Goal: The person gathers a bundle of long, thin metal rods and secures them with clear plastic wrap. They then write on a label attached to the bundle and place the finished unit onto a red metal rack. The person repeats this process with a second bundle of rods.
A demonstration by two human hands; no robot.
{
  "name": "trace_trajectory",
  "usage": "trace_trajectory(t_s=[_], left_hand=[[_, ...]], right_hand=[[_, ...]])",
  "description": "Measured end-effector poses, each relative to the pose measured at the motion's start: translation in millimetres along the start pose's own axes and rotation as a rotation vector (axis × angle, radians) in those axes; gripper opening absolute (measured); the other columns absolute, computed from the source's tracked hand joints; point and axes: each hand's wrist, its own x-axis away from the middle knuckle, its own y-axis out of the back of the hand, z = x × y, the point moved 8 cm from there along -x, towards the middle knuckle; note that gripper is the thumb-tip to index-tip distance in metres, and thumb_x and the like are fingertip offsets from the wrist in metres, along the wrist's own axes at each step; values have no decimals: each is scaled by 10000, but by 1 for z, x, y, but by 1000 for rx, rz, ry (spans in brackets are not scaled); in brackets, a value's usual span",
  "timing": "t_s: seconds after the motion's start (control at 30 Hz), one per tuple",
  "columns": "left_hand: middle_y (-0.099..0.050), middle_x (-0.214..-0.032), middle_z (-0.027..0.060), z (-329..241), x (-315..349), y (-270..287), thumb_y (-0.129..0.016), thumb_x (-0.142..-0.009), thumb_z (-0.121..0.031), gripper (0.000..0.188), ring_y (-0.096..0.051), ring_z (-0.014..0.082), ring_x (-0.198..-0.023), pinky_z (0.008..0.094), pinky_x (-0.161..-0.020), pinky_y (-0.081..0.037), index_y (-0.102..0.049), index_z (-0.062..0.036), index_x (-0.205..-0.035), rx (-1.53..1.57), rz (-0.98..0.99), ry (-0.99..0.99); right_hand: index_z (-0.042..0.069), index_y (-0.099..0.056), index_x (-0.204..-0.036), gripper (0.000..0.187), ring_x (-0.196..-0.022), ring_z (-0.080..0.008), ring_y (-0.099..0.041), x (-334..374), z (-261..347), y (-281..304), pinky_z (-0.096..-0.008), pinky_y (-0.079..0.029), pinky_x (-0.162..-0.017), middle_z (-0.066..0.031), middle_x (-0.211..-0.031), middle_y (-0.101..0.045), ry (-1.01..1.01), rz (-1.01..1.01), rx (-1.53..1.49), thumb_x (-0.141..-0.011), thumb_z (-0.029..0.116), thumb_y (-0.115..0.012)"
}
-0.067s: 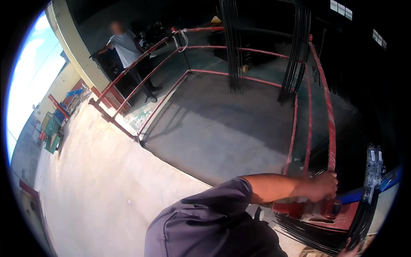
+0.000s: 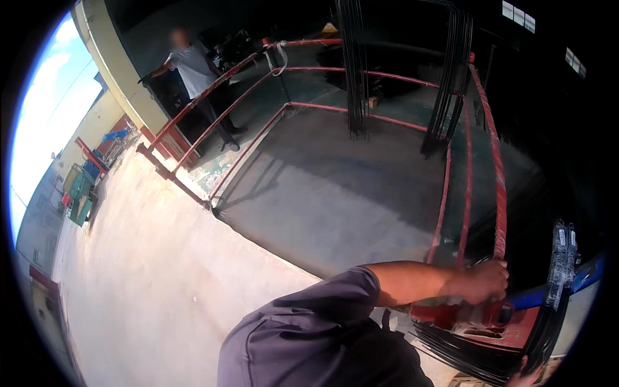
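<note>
My left hand is closed at the near end of a red, wrapped-looking rail, my arm reaching across from a dark sleeve. At the lower right edge, part of my right hand shows with its fingers against a bundle of long, thin black strips. Clear wrap binds the bundle's upper end, and it bends round low down toward my left forearm. Most of the right hand is cut off by the picture's edge. A blue bar passes behind the bundle, beside a red metal piece under my left hand.
Red rails fence a dark grey platform. More black strips hang over its far side. Beyond the left rail stands a person with an arm stretched to a pillar. Pale concrete and a green cart lie left.
The view has shifted very slightly, so the surroundings sit a little further right. Both hands keep their places.
</note>
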Motion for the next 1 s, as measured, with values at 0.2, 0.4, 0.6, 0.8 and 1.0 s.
trace_trajectory(t_s=[0.2,0.4,0.6,0.8,1.0], left_hand=[[-619,-802,40,0,-49,4,-806,-620,-273,264,-626,278,-888,412,-826,-457,-626,-138,-760,98,55,-87],[-600,-760,98,8,-32,19,-720,-759,-230,186,-592,332,-801,442,-805,-438,-586,-113,-703,-9,98,6],[-642,-836,78,-17,-48,-21,-709,-841,-273,172,-631,321,-864,478,-905,-479,-629,-139,-767,28,147,-252],[-676,-907,64,-13,-38,-5,-715,-872,-285,127,-642,329,-916,493,-931,-475,-692,-160,-865,27,120,-270],[-709,-978,51,-9,-39,-2,-722,-903,-297,135,-653,336,-967,508,-957,-472,-754,-181,-964,34,100,-286]], right_hand=[[90,-336,-1661,1065,-1501,-456,-392,-14,58,46,-566,-324,-1236,-226,-1667,-400,-115,16,216,-784,323,-895],[25,-408,-1604,983,-1511,-440,-393,-50,98,21,-609,-249,-1277,-269,-1605,-441,-86,98,162,-813,424,-833],[18,-414,-1611,1043,-1543,-451,-371,-6,54,53,-659,-230,-1276,-308,-1622,-420,-193,63,152,-738,382,-853],[16,-416,-1607,1013,-1538,-457,-377,-14,71,43,-669,-214,-1278,-305,-1629,-415,-170,66,110,-757,367,-840],[10,-449,-1582,888,-1524,-456,-399,-19,69,34,-671,-229,-1272,-312,-1613,-432,-180,-13,110,-813,320,-768]])
